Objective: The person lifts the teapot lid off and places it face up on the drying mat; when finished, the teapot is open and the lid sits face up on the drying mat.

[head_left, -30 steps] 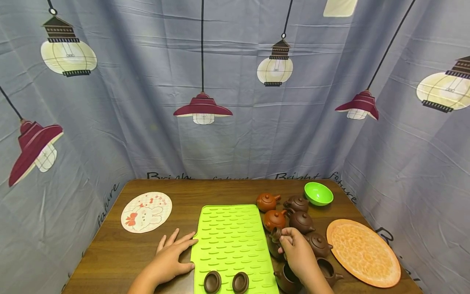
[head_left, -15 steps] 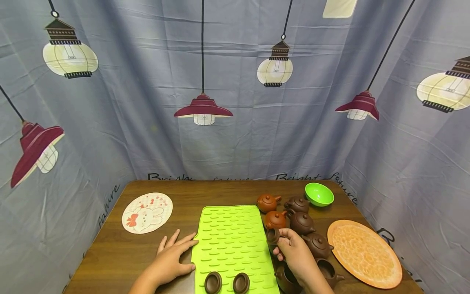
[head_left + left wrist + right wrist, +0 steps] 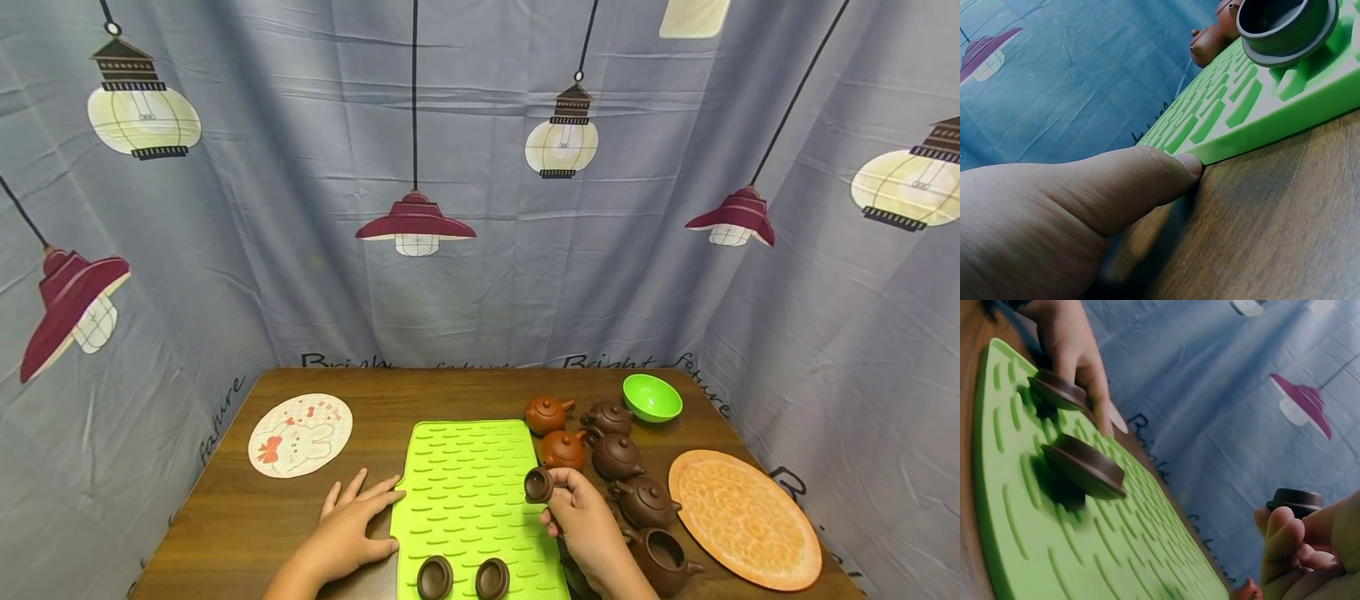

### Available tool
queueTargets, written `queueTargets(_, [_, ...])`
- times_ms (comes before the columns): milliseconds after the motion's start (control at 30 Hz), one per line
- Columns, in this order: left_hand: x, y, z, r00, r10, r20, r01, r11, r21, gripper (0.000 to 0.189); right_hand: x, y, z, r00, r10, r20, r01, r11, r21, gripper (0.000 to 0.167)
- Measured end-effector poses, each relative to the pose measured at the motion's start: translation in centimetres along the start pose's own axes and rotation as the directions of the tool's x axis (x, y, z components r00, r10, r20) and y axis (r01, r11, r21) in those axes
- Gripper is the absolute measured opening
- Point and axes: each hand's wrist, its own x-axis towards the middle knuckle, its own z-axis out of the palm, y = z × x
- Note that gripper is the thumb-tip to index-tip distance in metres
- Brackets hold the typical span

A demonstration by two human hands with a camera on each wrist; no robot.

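Above the green mat (image 3: 465,500)'s right edge, a brown lid (image 3: 537,486)

The right hand (image 3: 590,522) pinches the lid, hollow side toward the head camera; the left hand (image 3: 347,532) rests with fingers spread, touching the mat's left edge. Two more lids (image 3: 492,577) sit on the mat. The right arm mostly hides a dark teapot (image 3: 575,578); the mat's near end is cut off. Since half a second ago, the held lid has shifted left.

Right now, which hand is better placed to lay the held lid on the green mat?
Likely your right hand: it pinches the brown lid, which appears against the right side of the green mat. Your left hand holds nothing, touching the mat's left edge.
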Motion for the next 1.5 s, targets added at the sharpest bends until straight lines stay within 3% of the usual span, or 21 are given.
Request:
queueTargets(533, [-0.1,0.1,0.0,1.0,0.001,-0.001,-0.001,1.0,0.003,0.07,0.0,-0.3,2.5,0.988,-0.024,0.154,0.02,1.0,0.024,0.036])
queueTargets(833, [0.0,-0.1,0.0,1.0,-0.004,-0.001,0.004,1.0,-0.001,0.07,0.0,-0.6,4.5,0.976,-0.029,0.216,0.016,0.998,0.061,0.027])
queueTargets(1500, [-0.1,0.2,-0.1,1.0,-0.008,0.01,0.008,1.0,-0.009,0.071,0.1,0.1,8.4,0.956,-0.015,0.295,0.001,0.999,0.048,0.022])
